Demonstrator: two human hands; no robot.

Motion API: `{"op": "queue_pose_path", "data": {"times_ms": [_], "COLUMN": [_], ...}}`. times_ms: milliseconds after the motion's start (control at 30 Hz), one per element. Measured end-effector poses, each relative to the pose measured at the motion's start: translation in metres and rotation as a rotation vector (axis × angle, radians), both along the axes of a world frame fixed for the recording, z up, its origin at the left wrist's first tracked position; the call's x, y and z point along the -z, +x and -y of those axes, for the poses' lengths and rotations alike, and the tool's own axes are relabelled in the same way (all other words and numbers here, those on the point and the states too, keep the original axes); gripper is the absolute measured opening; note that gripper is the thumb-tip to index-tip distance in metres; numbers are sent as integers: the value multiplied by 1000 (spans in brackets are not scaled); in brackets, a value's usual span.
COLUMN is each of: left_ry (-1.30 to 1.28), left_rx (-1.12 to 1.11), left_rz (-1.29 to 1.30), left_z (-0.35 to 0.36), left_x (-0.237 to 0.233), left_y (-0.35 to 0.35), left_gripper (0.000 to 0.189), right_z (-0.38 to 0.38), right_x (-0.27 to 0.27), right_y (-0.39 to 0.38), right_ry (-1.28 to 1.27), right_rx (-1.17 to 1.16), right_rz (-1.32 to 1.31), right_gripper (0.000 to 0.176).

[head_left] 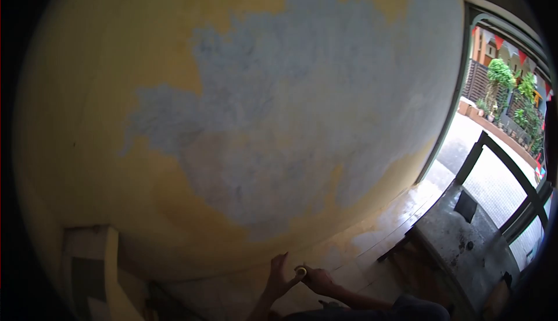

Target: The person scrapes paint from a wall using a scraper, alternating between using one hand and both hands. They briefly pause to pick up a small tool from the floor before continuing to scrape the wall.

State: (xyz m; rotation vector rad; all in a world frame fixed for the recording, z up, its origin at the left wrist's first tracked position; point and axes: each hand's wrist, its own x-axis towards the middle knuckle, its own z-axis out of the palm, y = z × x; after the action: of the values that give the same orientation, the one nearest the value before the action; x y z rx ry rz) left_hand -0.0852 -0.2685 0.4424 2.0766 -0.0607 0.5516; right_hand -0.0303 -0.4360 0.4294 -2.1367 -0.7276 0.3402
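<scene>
Near the bottom middle of the head view are my two hands, close together over the tiled floor. My left hand has its thumb and fingers spread apart, beside a small round yellow-rimmed object. My right hand has its fingers closed round that object, which is too small to name. In front of the hands rises a yellow wall with a large uneven grey-white patch across its middle.
At the right stands a dark chair with a stained seat, beside an open doorway that shows a bright paved area and plants. A pale block-like structure stands at the lower left. Tiled floor runs along the wall.
</scene>
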Motion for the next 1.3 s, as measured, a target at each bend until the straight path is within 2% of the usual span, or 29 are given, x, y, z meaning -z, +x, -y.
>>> {"op": "queue_pose_path", "data": {"times_ms": [33, 100, 167, 233, 300, 333, 400, 467, 533, 567, 600, 633, 667, 733, 767, 867, 933, 1000, 1100, 1133, 1167, 1200, 1300], "left_ry": [-2, 5, -54, -119, 13, 16, -187, -182, -612, -612, -639, -662, -651, -585, -572, -396, -367, -356, -301, -298, -253, -208, -114], "left_rx": [-24, 104, 45, -6, -53, -65, -105, -134, -57, -78, 36, 153, 134, 201, 195, 246, 283, 339, 583, 606, 761, 923, 1162], "left_rz": [-36, 20, 47, 82, 142, 112, 160, 133, 188, 171, 254, 335, 306, 354, 320, 283, 405, 402, 514, 503, 554, 609, 741], "left_z": [-13, -43, -60, -81, -103, -110, -122, -138, -145, -149, -156, -162, -168, -187, -195, -221, -237, -254, -285, -295, -305, -316, -351], "left_x": [-2, 0, -17, -27, -32, -36, -41, -48, -56, -62, -70, -77, -83, -96, -103, -121, -134, -154, -177, -191, -211, -231, -286], "left_y": [-9, -21, -38, -47, -57, -61, -60, -61, -58, -56, -53, -50, -50, -48, -47, -41, -32, -22, -10, -10, -10, -10, -14], "left_gripper": [67, 59, 53, 47, 44, 44, 45, 50, 51, 51, 50, 48, 48, 50, 50, 53, 53, 52, 47, 47, 42, 37, 27], "right_z": [-21, -57, -85, -107, -128, -137, -156, -178, -202, -216, -227, -238, -248, -272, -284, -308, -324, -339, -364, -372, -380, -390, -424], "right_x": [-18, -44, -41, -42, -49, -51, -51, -47, -45, -39, -35, -38, -39, -40, -37, -50, -51, -56, -82, -97, -113, -128, -182], "right_y": [-10, -20, -32, -44, -47, -45, -38, -23, -12, -8, -6, -1, 5, 17, 18, 28, 30, 31, 34, 34, 33, 32, 23], "right_ry": [-91, -71, 4, 5, 2, 42, 92, 252, 327, 388, 455, 462, 482, 400, 484, 507, 529, 541, 604, 619, 628, 632, 721], "right_rx": [-71, -118, -151, -161, -174, -191, -214, -298, -341, -420, -495, -500, -502, -657, -626, -594, -495, -387, -256, -215, -168, -135, -34], "right_rz": [26, 18, 123, 86, 39, 119, 177, 256, 245, 189, 125, 55, 24, -8, 84, 31, 28, 36, 139, 260, 387, 403, 586], "right_gripper": [28, 26, 25, 27, 30, 34, 38, 54, 51, 48, 44, 39, 39, 35, 28, 20, 22, 26, 33, 32, 32, 32, 33]}}
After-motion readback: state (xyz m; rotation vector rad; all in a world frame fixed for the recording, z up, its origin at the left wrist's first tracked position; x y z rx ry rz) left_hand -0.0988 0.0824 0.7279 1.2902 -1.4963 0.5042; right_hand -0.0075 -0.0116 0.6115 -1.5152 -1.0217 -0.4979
